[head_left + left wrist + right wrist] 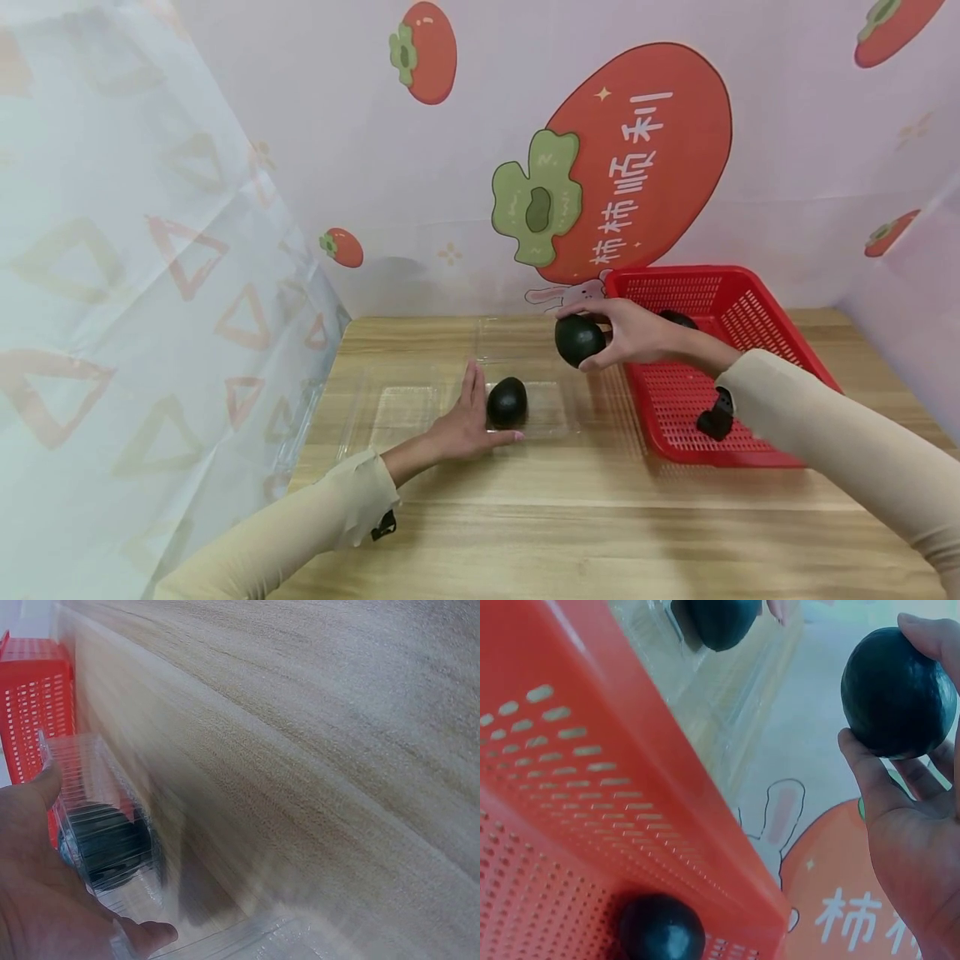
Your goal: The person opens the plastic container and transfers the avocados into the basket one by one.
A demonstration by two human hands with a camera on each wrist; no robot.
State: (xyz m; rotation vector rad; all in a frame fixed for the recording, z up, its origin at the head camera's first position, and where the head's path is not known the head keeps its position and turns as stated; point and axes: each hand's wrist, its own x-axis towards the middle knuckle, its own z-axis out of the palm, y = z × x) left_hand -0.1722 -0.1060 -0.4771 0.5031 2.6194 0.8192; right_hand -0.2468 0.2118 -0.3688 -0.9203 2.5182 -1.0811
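My right hand (637, 331) holds a dark green avocado (576, 340) between thumb and fingers, raised just left of the red basket; the right wrist view shows the grip on this avocado (896, 694) closely. A second avocado (507, 403) sits at the left end of a clear plastic box (553, 406) on the table. Against that box's left side lies my left hand (465, 423), fingers straight and thumb stretched along the near side. In the left wrist view the hand (45, 877) is beside the box's ribbed wall (82, 769), with the avocado (112, 844) inside.
The red perforated basket (652, 408) stands on the right with another avocado (677, 319) in it, partly hidden by the right arm. Another clear plastic box (405, 408) lies left of the left hand. A printed cloth (420, 183) hangs behind the wooden table (525, 533).
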